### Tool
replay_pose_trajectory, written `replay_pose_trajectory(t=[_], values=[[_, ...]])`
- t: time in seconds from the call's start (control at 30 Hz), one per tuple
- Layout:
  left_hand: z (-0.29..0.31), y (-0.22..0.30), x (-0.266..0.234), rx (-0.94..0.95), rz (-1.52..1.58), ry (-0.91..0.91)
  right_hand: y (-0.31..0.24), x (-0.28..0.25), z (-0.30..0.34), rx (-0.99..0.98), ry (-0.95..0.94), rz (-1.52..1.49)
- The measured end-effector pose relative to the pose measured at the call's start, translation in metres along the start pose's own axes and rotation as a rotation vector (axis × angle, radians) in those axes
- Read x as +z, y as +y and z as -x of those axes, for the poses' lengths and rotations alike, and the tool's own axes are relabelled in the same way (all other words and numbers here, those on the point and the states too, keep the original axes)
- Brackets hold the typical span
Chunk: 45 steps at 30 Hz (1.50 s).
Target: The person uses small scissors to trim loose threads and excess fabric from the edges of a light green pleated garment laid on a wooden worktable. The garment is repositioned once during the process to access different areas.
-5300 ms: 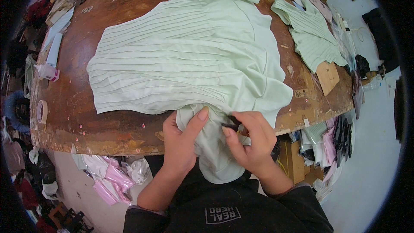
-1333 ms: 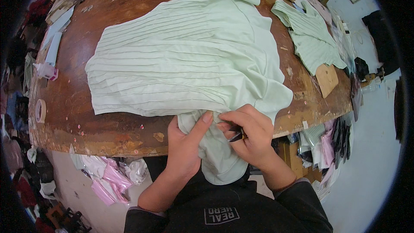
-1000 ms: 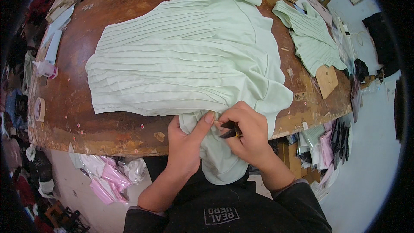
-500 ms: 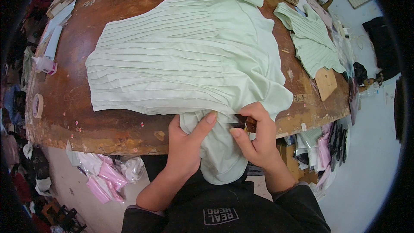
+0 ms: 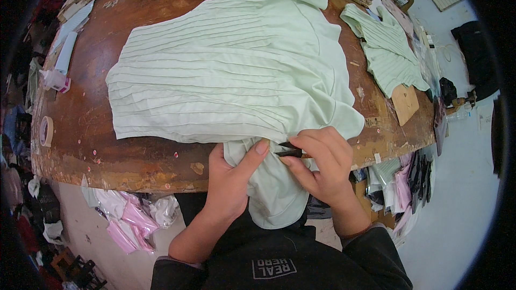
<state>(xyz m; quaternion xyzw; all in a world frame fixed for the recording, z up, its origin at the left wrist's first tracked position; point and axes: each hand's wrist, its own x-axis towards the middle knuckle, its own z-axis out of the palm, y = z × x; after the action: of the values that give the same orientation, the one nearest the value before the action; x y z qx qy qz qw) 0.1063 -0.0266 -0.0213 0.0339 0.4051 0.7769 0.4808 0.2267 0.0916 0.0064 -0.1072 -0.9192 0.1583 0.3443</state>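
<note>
Right hand (image 5: 328, 169) shifted rightward, holding black snips (image 5: 290, 153), left hand (image 5: 230, 180) pinching cloth (image 5: 278, 198)

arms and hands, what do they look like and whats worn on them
The left grip and right grip are bare hands, with no glove or ring that I can see. The forearms are bare too, up to a black left sleeve and right sleeve, both ending well above the wrists with greyish edges. No marking shows on either sleeve.
</note>
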Motion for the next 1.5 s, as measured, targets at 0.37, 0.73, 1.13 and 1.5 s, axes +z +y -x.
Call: replay_pose_trajectory(t=[0.37,0.73,1.13,1.5], values=[[0.0,0.001,0.003,0.03,-0.056,0.04,-0.001,0.003,-0.005,-0.112,0.013,0.125],[-0.001,0.0,0.0,0.054,-0.069,0.016,-0.006,0.0,-0.007,-0.096,-0.032,0.156],[0.0,0.0,0.0,0.048,-0.05,0.008,-0.011,-0.001,-0.008,-0.063,-0.044,0.12],[0.0,0.0,0.002,0.043,-0.039,0.017,-0.011,-0.001,-0.003,0.094,0.036,-0.032]])
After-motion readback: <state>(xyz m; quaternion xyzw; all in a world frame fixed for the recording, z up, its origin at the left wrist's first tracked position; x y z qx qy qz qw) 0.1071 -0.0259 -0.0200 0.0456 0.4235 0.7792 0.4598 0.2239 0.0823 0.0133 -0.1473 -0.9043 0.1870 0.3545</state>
